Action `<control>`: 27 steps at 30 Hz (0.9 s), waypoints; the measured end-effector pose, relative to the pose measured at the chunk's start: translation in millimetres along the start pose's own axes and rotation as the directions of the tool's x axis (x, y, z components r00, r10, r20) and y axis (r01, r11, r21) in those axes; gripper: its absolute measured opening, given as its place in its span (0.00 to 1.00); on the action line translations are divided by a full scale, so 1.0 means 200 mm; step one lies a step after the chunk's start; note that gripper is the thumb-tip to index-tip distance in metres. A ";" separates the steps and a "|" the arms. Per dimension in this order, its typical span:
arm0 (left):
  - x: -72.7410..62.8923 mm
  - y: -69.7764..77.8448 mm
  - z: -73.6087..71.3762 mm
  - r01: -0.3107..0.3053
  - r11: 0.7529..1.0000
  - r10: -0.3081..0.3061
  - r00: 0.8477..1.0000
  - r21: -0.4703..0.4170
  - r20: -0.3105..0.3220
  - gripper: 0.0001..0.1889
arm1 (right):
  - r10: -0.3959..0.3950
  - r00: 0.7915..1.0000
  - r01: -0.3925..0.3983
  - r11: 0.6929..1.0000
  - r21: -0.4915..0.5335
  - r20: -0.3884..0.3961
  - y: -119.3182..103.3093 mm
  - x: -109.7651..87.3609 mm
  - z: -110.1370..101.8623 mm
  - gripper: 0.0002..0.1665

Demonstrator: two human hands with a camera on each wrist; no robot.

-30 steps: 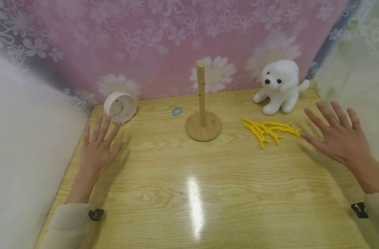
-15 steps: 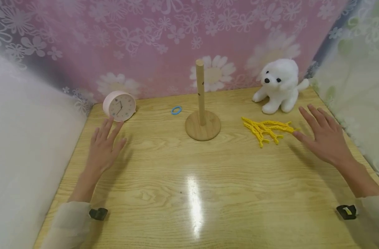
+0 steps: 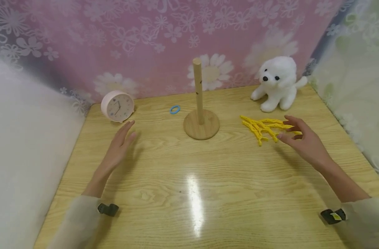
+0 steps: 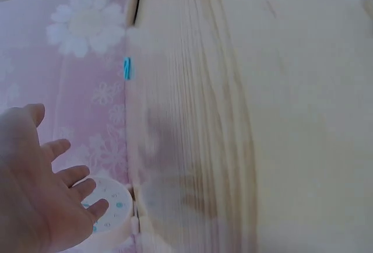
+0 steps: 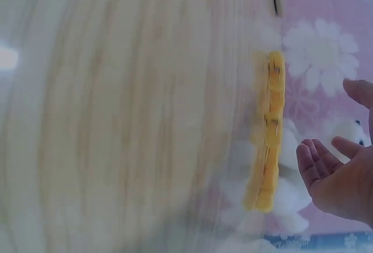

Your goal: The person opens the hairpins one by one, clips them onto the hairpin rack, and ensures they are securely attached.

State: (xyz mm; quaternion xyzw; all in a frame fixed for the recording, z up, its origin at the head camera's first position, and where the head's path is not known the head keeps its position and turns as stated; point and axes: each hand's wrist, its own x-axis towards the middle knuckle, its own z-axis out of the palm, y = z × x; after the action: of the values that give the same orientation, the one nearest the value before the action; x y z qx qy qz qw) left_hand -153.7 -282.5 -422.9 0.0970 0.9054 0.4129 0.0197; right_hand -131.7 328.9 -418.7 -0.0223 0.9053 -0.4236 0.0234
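My right hand is at the right end of a yellow branch-shaped piece lying flat on the table. Its fingers bend loosely and overlap the prongs in the head view. In the right wrist view a gap shows between the hand and the yellow piece, and nothing is held. My left hand, thumb side up and fingers relaxed, hovers in front of a pale pink clock. The left wrist view shows that palm with nothing in it, partly covering the clock.
A wooden stand with an upright rod on a round base is at the table's middle back. Left of it lies a blue ring. A white plush dog sits behind the yellow piece. Flowered cloth rises behind the table.
My right hand has moved left to the yellow piece, its spread fingers now bent. The left hand has shifted right and turned thumb side up, its fingers closer together.
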 end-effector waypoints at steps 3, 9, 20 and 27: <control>0.03 0.03 0.03 0.015 0.999 -0.014 1.000 -0.047 0.014 0.32 | 0.011 1.000 -0.011 1.000 -0.002 0.003 -0.02 -0.02 0.04 0.41; 0.08 0.07 0.11 0.095 0.984 -0.086 0.994 -0.153 0.065 0.34 | 0.023 0.998 -0.024 0.999 0.021 0.057 -0.05 -0.03 0.13 0.39; 0.20 0.12 0.29 0.111 0.972 -0.088 0.989 -0.209 0.117 0.36 | 0.030 0.996 -0.028 0.999 -0.021 0.085 -0.07 0.01 0.17 0.38; 0.30 0.20 0.41 0.095 0.971 -0.067 0.989 -0.219 0.131 0.36 | -0.006 0.998 0.015 0.990 -0.138 0.062 -0.09 0.07 0.21 0.38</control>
State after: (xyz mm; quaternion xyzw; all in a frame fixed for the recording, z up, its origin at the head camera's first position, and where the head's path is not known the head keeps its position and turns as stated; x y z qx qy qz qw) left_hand -197.0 -185.3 -444.5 0.0821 0.8533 0.5046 0.1028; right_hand -141.9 283.7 -431.4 -0.0415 0.9312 -0.3591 0.0472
